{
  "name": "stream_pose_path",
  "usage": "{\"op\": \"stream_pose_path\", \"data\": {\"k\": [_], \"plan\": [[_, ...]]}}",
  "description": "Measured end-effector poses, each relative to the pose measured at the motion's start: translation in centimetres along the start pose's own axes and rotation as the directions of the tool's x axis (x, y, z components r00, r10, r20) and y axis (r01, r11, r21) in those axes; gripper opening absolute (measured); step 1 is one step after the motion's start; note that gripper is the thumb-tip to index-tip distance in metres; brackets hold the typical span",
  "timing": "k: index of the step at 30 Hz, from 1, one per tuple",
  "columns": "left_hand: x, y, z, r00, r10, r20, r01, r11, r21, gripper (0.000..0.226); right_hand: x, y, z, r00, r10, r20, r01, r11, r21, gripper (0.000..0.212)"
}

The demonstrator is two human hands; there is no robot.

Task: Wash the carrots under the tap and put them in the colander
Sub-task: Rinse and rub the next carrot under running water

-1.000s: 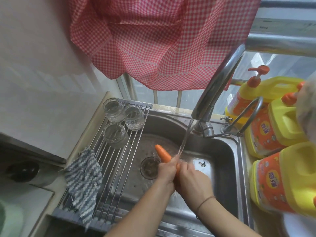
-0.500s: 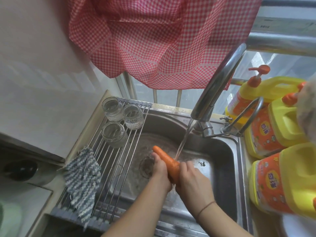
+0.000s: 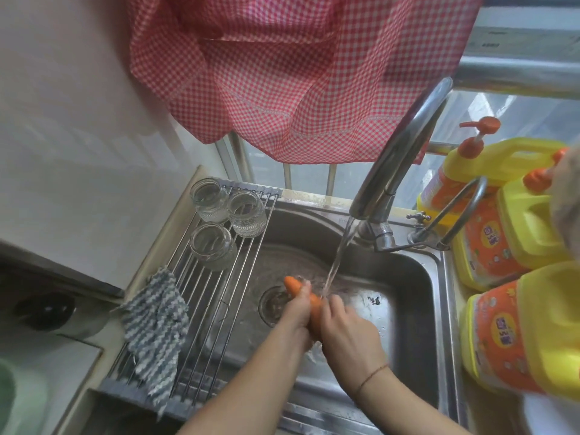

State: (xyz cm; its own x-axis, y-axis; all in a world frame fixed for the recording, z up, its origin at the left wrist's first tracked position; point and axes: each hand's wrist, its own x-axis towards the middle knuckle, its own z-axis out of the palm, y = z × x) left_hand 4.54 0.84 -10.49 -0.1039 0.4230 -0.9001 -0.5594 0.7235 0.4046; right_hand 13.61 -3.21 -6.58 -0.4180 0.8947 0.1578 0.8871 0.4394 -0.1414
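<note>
Since the earlier frame the carrot (image 3: 306, 301) has been slid further left. It is gripped between the left hand (image 3: 296, 312) and right hand (image 3: 348, 334), both curled around it, under the tap (image 3: 398, 152) stream, over the sink (image 3: 417, 277), so runoff drains away.

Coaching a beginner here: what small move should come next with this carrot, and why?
Probably slide the carrot so its tip moves under the stream. Both the left hand and right hand grip it, but water lands mid-carrot, leaving the tip outside.
</note>
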Motion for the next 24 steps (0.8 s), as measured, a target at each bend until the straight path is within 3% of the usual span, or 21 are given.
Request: {"op": "stream_pose_path", "data": {"k": [6,8,9,12,15,21,24], "plan": [[0.3,1.7,0.1,0.999,-0.008,0.053,0.012,0.997,-0.074,0.067,-0.2,-0.4,-1.8,0.995,-0.055,-0.078,0.053,0.998,-0.032,0.048],[0.3,1.8,0.1,0.996,-0.013,0.086,0.025,0.99,-0.139,0.07,-0.7,-0.1,-2.1,1.0,0.001,0.025,-0.001,1.0,0.017,0.051],[0.3,1.9,0.1,0.994,-0.028,0.106,0.044,0.987,-0.152,0.061,-0.9,0.0,-2.6,0.994,0.043,0.096,-0.048,0.997,0.057,0.051],[0.3,2.1,0.2,0.986,0.002,0.165,0.033,0.978,-0.208,0.046,-1.4,0.5,-4.1,0.922,0.269,0.279,-0.315,0.939,0.136,0.039],[0.1,1.5,0.1,0.981,0.022,0.192,0.016,0.98,-0.198,0.041,-1.8,1.0,-5.1,0.789,0.428,0.44,-0.585,0.741,0.33,0.033],[0.6,0.0,-0.1,0.964,0.111,0.24,-0.018,0.933,-0.359,0.05,-2.0,1.3,-5.8,0.68,0.427,0.596,-0.729,0.475,0.493,0.033],[-0.1,0.0,0.1,0.94,0.191,0.282,-0.041,0.885,-0.464,0.039,-1.4,1.5,-6.1,0.577,0.39,0.718,-0.809,0.157,0.566,0.035]]}}
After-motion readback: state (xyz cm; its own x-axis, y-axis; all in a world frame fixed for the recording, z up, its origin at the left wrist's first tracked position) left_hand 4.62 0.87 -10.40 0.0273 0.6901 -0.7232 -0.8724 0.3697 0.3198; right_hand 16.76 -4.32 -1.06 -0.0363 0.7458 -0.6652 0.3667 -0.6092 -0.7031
